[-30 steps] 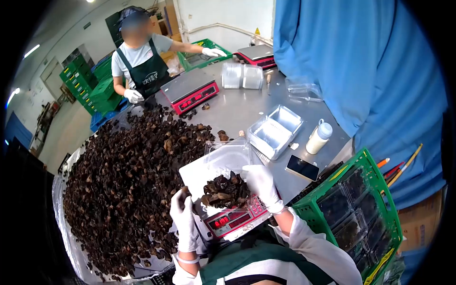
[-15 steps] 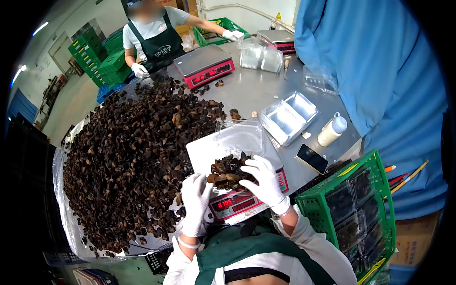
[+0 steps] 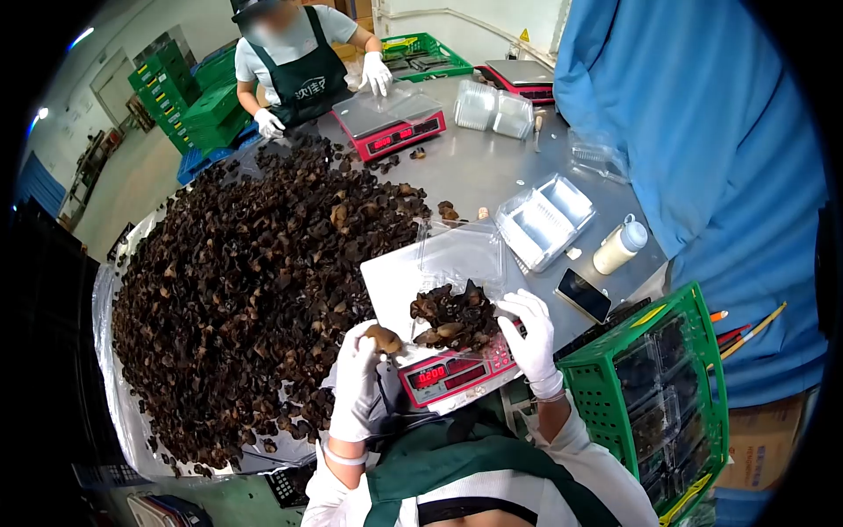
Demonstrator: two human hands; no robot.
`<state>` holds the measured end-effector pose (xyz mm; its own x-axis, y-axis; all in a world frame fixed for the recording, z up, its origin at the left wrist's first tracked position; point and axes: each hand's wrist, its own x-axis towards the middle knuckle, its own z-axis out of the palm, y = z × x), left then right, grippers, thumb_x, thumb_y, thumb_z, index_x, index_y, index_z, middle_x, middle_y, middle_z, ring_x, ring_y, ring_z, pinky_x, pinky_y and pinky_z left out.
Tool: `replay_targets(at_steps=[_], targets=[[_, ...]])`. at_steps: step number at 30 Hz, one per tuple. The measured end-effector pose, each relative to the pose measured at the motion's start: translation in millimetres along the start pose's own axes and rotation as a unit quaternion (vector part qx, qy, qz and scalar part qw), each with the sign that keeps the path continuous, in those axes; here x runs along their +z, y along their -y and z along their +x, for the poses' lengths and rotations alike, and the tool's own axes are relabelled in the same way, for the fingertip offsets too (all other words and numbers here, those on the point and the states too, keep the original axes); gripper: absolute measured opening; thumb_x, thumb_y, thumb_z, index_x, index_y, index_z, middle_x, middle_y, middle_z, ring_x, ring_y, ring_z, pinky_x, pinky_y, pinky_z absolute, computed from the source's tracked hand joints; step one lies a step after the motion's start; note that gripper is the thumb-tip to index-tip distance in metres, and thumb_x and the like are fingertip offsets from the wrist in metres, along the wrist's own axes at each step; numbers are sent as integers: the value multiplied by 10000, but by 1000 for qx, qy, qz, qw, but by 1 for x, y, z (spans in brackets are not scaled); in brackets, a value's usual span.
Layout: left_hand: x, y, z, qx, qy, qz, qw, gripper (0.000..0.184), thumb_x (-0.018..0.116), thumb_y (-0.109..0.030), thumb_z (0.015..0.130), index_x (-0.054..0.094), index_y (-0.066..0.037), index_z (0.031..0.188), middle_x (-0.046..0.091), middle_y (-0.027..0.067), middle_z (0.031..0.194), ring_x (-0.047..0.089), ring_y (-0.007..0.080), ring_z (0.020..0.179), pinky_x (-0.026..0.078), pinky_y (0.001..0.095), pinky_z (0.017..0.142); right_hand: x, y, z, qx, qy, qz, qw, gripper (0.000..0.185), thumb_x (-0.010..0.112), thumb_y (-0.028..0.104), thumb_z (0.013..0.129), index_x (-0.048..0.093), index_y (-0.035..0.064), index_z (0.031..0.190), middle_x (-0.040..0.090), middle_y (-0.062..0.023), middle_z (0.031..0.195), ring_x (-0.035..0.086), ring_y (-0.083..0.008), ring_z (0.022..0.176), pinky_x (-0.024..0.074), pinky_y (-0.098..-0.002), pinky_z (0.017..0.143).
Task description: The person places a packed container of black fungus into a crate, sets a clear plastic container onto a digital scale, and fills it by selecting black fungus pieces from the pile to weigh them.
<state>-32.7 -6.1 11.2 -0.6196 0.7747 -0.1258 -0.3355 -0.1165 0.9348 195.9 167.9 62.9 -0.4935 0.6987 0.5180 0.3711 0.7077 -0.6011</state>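
My gloved left hand (image 3: 356,382) pinches a brown piece of fungus (image 3: 384,339) at the left front corner of the red and white scale (image 3: 386,285). A clear plastic box with its lid open (image 3: 461,255) rests on the scale, holding a heap of dark fungus (image 3: 455,314). My gloved right hand (image 3: 530,338) is at the right side of that box, fingers apart and curved, holding nothing. Red digits glow on the scale's display (image 3: 429,377). To the left spreads a large pile of dark fungus (image 3: 255,307).
Stacked clear trays (image 3: 544,220), a bottle (image 3: 620,246) and a phone (image 3: 583,295) lie to the right. A green crate (image 3: 575,378) of filled boxes stands at the lower right. Across the table a co-worker (image 3: 303,66) is at another red scale (image 3: 399,136).
My left hand now holds a brown piece away from the heap. My right hand has shifted right. The co-worker's outstretched hand has come back over their scale, where a clear box now sits.
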Motion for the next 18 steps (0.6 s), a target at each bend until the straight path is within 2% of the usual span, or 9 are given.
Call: replay_targets(at_steps=[1,4,7,8,10,11,12,14,18], targets=[[4,-25,-12,-44,-40,-27,998,358,621,-251,889,543,-61,1182,606,72,1026,602,182,913,478,317,807,0,0,3,1,2,3,1000,267,700,61,748,658,66,1012,629,-105,1062,535,-327,1099,412,-409,973],[-54,-10,-25,-2,-66,-99,993,317,599,-251,884,570,-69,1141,576,56,1021,597,201,947,481,332,812,3,6,14,-3,15,7,1000,257,703,69,750,664,66,1004,628,-109,1063,534,-329,1101,413,-407,971],[-98,-12,-56,1,-174,-135,975,348,648,-274,852,571,-101,1144,544,63,1013,576,227,905,506,364,794,14,17,23,-28,50,-1,998,250,703,101,760,675,76,1007,622,-99,1093,519,-329,1127,407,-403,976],[-114,-7,-67,9,-184,-142,973,331,631,-274,874,564,-110,1154,553,50,972,578,209,866,511,349,758,19,22,25,-32,66,-16,997,251,698,116,766,677,83,1014,618,-90,1111,511,-328,1140,403,-406,979],[-137,-6,-86,2,-174,-178,969,297,599,-249,903,559,-123,1169,559,29,918,580,185,852,504,333,760,33,20,24,-94,160,-110,976,220,656,229,806,689,147,1008,585,-57,1192,436,-313,1233,297,-463,1052],[-142,-4,-94,2,-196,-206,959,280,565,-216,924,550,-123,1188,574,21,905,584,165,848,499,312,745,40,19,22,-109,208,-115,965,203,654,239,809,690,157,992,580,-52,1203,424,-311,1243,274,-477,1061],[-140,-7,-100,6,-221,-202,954,299,566,-214,923,544,-114,1204,596,36,963,590,166,854,493,291,731,45,20,21,-125,255,-120,951,187,652,249,812,692,168,975,575,-48,1215,412,-308,1254,252,-491,1069],[-159,7,-113,13,-198,-200,960,315,570,-215,919,543,-114,1216,610,44,1017,594,164,861,483,270,717,48,22,23,-134,253,-106,952,152,655,253,813,692,155,923,589,-44,1207,431,-313,1242,269,-518,1053],[-148,6,-118,4,-212,-177,961,318,571,-208,919,546,-120,1224,613,39,1029,593,145,853,474,252,689,34,18,38,-36,169,69,983,133,704,217,772,682,109,845,657,-64,1063,534,-316,1138,361,-471,999]])
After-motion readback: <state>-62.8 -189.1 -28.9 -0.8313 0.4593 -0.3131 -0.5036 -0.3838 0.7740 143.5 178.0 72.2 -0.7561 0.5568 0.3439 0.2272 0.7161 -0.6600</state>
